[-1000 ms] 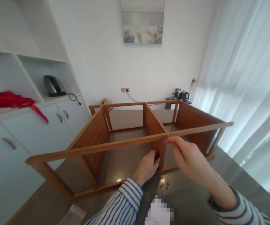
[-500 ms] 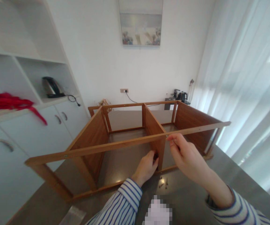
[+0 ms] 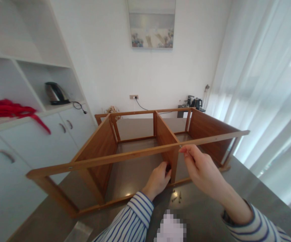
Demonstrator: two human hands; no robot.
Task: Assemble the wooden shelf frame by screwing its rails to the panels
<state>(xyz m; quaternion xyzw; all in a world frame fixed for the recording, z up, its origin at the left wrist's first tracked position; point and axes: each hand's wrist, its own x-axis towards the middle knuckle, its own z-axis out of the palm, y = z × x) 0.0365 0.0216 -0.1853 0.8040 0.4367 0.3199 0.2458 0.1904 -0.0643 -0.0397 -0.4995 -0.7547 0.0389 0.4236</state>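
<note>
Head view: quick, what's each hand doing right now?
Left hand: fingers curled against the middle wooden panel; grip cannot be told.
Right hand: closed, fingertips pinching a thin metal piece at the upper front rail.

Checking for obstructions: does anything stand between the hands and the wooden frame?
Nothing visible does. The left hand is at the middle panel; the right hand pinches a small piece, apparently metal, by the upper front rail. Loose screws lie off both paths.
</note>
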